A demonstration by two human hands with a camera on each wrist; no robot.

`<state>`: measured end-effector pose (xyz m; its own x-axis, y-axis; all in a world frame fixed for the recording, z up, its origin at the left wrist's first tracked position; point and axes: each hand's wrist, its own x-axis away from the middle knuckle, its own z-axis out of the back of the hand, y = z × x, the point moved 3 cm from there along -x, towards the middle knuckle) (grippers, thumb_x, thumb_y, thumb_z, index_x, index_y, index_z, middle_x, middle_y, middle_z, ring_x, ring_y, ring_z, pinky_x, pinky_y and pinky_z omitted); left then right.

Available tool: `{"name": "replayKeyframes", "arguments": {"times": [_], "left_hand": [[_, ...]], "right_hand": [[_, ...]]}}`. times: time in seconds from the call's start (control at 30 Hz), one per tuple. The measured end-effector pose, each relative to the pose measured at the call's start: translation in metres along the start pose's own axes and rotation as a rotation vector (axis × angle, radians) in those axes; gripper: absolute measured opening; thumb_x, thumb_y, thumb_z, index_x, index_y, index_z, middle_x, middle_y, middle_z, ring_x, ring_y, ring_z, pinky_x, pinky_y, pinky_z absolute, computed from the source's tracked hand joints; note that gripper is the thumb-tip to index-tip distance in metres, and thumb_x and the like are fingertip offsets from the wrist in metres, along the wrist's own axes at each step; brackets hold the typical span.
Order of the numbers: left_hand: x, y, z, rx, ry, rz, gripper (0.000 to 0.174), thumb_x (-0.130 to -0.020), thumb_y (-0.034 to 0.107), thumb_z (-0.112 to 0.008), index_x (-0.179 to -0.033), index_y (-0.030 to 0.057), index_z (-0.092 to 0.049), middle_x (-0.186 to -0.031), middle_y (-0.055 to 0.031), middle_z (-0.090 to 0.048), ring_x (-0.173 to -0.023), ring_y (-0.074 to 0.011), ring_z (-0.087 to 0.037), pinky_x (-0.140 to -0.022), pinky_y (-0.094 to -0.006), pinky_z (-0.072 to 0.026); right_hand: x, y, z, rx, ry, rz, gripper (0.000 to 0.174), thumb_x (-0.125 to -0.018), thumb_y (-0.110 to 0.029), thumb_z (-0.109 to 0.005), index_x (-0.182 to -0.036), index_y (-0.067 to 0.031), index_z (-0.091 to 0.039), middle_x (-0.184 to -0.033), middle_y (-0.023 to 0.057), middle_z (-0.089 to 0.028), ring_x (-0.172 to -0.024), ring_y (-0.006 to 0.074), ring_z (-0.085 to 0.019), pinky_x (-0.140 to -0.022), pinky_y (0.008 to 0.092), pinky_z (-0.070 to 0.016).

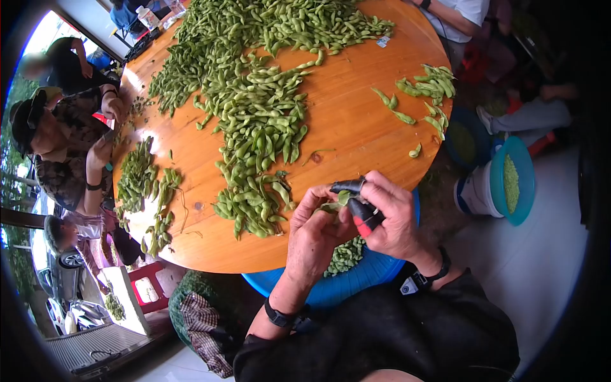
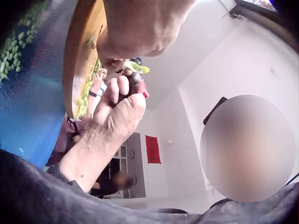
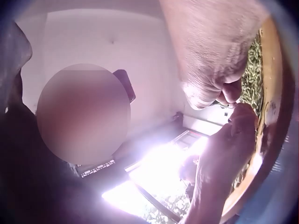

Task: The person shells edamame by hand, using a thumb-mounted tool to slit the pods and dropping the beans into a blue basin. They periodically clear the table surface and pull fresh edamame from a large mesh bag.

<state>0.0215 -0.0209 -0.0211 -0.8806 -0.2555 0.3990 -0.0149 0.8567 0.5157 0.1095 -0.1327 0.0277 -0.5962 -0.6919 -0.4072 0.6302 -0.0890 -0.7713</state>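
Note:
Both hands meet over the table's near edge around a green soybean pod [image 2: 140, 69]. My left hand [image 1: 310, 239] pinches the pod between thumb and fingers. From the other side my right hand [image 1: 393, 215] grips it too, with black covers [image 1: 360, 209] on thumb and forefinger and a red patch on the thumb's cover. Below them, a blue basin [image 1: 305, 291] holds shelled green beans [image 1: 345, 256]. In the right wrist view the backs of the hands hide the pod.
A large heap of pods [image 1: 261, 121] spreads over the round wooden table [image 1: 356, 83], with smaller piles left and right. People sit around it. At right, a teal basin [image 1: 519, 210] of shelled beans leans by a white bucket [image 1: 474, 191]. A checked cloth [image 1: 203, 328] lies at lower left.

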Motion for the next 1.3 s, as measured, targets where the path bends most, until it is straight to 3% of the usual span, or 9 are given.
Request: {"name": "replayKeyframes", "arguments": {"times": [0.2, 0.4, 0.47, 0.7, 0.9, 0.97, 1.1, 1.23, 1.3], "left_hand": [[0.019, 0.015, 0.014, -0.382, -0.26, 0.009, 0.044, -0.087, -0.007, -0.043, -0.129, 0.0034, -0.045, -0.108, -0.0066, -0.059, -0.089, -0.0132, -0.059, -0.073, -0.0257, -0.0477], [0.057, 0.02, 0.023, -1.027, -0.497, -0.125, 0.019, -0.091, 0.003, -0.062, -0.109, -0.0014, -0.063, -0.097, -0.0107, -0.068, -0.089, -0.0202, -0.067, -0.077, -0.0329, -0.0531], [0.057, 0.027, 0.016, -1.475, -0.159, -0.429, 0.016, -0.083, 0.0, -0.068, -0.099, 0.0013, -0.066, -0.086, -0.0093, -0.067, -0.08, -0.021, -0.067, -0.069, -0.0304, -0.0528], [0.023, 0.006, 0.004, -1.9, 0.158, -0.902, 0.019, -0.079, 0.007, -0.071, -0.095, 0.0058, -0.062, -0.084, -0.0081, -0.057, -0.068, -0.0271, -0.061, -0.06, -0.0372, -0.051], [0.012, -0.004, 0.003, -2.037, 0.163, -0.981, 0.023, -0.08, 0.007, -0.067, -0.102, 0.0071, -0.059, -0.083, -0.0078, -0.052, -0.055, -0.0259, -0.058, -0.044, -0.0368, -0.0472], [0.001, -0.015, 0.002, -1.903, 0.0, -0.848, 0.045, -0.077, -0.002, -0.059, -0.121, -0.0009, -0.05, -0.101, -0.0154, -0.054, -0.07, -0.0305, -0.065, -0.055, -0.0374, -0.0542], [0.006, -0.001, -0.023, -1.472, -0.001, -0.864, 0.044, -0.078, -0.011, -0.061, -0.121, -0.0014, -0.054, -0.108, -0.0175, -0.058, -0.09, -0.0313, -0.064, -0.07, -0.0362, -0.056], [0.023, 0.042, 0.004, -1.654, 0.228, -0.994, 0.028, -0.078, -0.01, -0.064, -0.104, 0.001, -0.064, -0.101, -0.0154, -0.061, -0.091, -0.0293, -0.061, -0.073, -0.0347, -0.054], [0.028, 0.061, 0.016, -1.778, 0.302, -1.026, 0.023, -0.078, -0.004, -0.066, -0.1, 0.0025, -0.066, -0.088, -0.0116, -0.06, -0.083, -0.0306, -0.057, -0.072, -0.0388, -0.0478]], "right_hand": [[-0.007, 0.008, 0.041, 0.099, 0.234, -0.051, 0.025, -0.07, -0.003, -0.058, -0.095, 0.0008, -0.062, -0.08, 0.0097, -0.051, -0.067, 0.0211, -0.054, -0.059, 0.0296, -0.0416], [-0.006, 0.049, 0.083, 0.505, 0.278, -0.221, 0.041, -0.069, 0.013, -0.049, -0.107, 0.0031, -0.057, -0.081, 0.0183, -0.055, -0.073, 0.0359, -0.057, -0.067, 0.0411, -0.0456], [-0.007, 0.036, 0.074, 0.432, 0.235, -0.242, 0.041, -0.069, 0.013, -0.05, -0.108, 0.0028, -0.058, -0.081, 0.0177, -0.056, -0.073, 0.0352, -0.057, -0.066, 0.0407, -0.0456], [0.0, 0.027, 0.035, 0.297, 0.043, -0.152, 0.04, -0.069, 0.012, -0.051, -0.107, 0.0025, -0.06, -0.08, 0.0175, -0.054, -0.071, 0.0342, -0.057, -0.062, 0.0406, -0.0452], [-0.001, 0.012, 0.024, 0.097, -0.087, -0.14, 0.045, -0.067, 0.012, -0.051, -0.109, 0.0014, -0.061, -0.08, 0.017, -0.055, -0.072, 0.0342, -0.058, -0.063, 0.0395, -0.0469], [0.001, 0.005, 0.015, 0.066, -0.096, -0.131, 0.044, -0.069, 0.011, -0.052, -0.11, 0.0009, -0.062, -0.081, 0.0162, -0.057, -0.073, 0.0327, -0.059, -0.063, 0.0379, -0.0476], [-0.002, 0.003, 0.022, 0.049, 0.128, -0.079, 0.033, -0.076, 0.006, -0.056, -0.107, 0.001, -0.064, -0.083, 0.0145, -0.061, -0.07, 0.0261, -0.061, -0.063, 0.0316, -0.0487], [0.01, 0.02, 0.009, -0.71, -0.139, -0.6, 0.03, -0.081, 0.005, -0.054, -0.11, 0.0025, -0.062, -0.076, 0.0043, -0.059, -0.066, 0.009, -0.056, -0.057, 0.0265, -0.0465], [0.013, 0.024, -0.01, -0.583, -0.435, -0.415, 0.023, -0.083, 0.005, -0.053, -0.104, 0.0022, -0.062, -0.073, 0.0021, -0.054, -0.064, 0.0075, -0.054, -0.056, 0.0247, -0.0457]]}}
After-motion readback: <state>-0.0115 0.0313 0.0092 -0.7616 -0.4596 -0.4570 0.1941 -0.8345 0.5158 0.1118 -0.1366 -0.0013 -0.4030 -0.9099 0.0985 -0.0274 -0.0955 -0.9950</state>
